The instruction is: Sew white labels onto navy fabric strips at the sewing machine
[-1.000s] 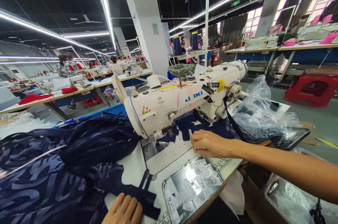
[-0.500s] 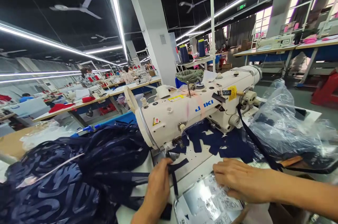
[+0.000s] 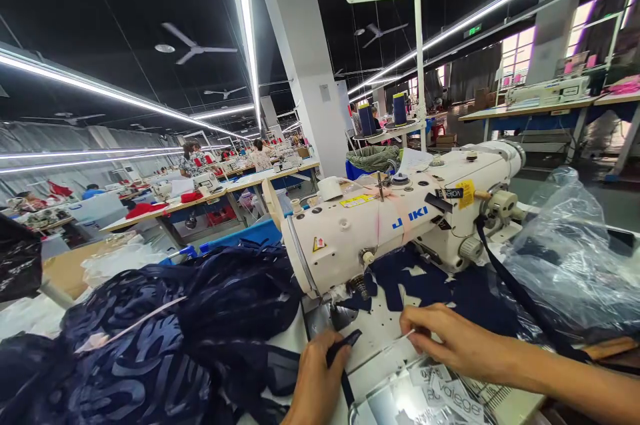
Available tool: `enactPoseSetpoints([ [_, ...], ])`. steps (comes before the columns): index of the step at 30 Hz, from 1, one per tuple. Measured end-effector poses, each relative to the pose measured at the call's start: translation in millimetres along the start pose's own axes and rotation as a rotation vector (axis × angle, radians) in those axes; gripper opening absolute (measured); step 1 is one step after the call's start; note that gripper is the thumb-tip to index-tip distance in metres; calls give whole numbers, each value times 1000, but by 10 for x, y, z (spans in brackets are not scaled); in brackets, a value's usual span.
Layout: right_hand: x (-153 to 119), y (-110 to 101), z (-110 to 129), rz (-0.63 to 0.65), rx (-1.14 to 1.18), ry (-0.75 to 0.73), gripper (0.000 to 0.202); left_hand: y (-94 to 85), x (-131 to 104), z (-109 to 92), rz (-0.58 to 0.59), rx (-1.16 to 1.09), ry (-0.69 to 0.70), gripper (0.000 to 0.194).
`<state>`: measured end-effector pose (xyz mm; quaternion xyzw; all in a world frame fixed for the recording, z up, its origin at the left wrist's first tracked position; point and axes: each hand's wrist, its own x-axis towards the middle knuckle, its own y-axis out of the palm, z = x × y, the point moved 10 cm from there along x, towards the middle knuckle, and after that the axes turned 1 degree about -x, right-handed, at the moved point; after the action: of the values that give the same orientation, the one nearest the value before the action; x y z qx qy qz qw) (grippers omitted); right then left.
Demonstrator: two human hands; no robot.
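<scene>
My left hand (image 3: 320, 371) is closed on a navy fabric strap (image 3: 345, 346), whose short end sticks out to the right in front of the needle area. My right hand (image 3: 445, 338) pinches a small, thin white piece, seen nearly edge-on, perhaps a label (image 3: 407, 334). Both hands are low over the near side of a white JUKI sewing machine (image 3: 370, 225). Below the right hand, white printed labels (image 3: 453, 398) lie spread on a shiny metal plate (image 3: 385, 408). A large heap of navy garments with straps (image 3: 165, 338) lies left of my left hand.
Navy fabric pieces (image 3: 400, 281) lie under the machine arm. Clear plastic bags (image 3: 565, 258) and a dark hanging strap (image 3: 510, 285) are at the right. Thread cones (image 3: 367, 119) stand behind. People work at other tables farther off.
My right hand has lifted off the labels with a small white piece between its fingers. My left hand still holds the strap near the needle area. The camera view has shifted.
</scene>
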<state>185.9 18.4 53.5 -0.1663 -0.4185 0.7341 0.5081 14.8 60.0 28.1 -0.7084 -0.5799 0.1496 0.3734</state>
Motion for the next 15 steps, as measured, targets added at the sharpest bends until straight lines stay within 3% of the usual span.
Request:
enactPoseSetpoints([
  [6,395,547,279,120,572,21,14,126,-51,116,168,-310,-227,34],
  [10,614,707,290,111,582,16,9,173,-84,92,292,-480,-253,49],
  [15,713,709,264,116,451,7,8,195,-70,116,318,-523,-219,55],
])
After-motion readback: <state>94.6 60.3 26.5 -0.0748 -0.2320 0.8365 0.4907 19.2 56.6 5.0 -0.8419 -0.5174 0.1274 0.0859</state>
